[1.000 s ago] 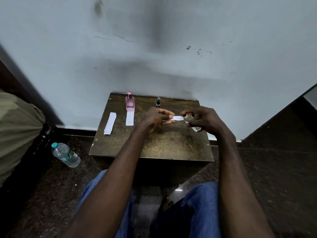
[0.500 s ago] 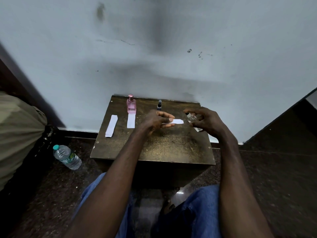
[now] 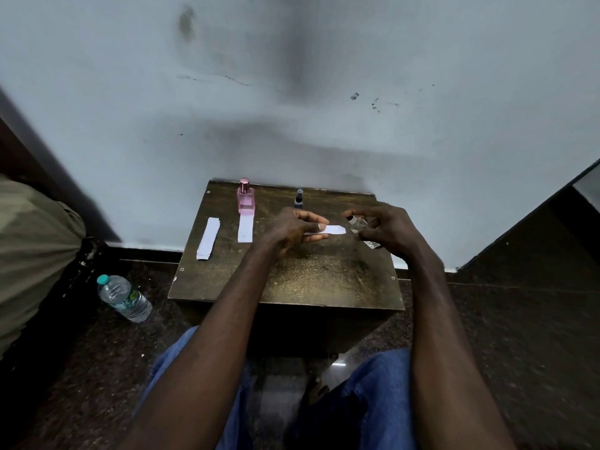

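A person's left hand (image 3: 292, 230) pinched one end of a narrow white paper strip (image 3: 334, 229) above a worn brown wooden table (image 3: 292, 280), while the right hand (image 3: 386, 232) curled its fingers around a small clear glass spray bottle (image 3: 358, 224) just beside the strip's free end. The strip looked light and floppy, best held by its end. The bottle seemed smooth and breakable, best gripped around its body. No writing was legible, even on the plastic water bottle (image 3: 125, 298).
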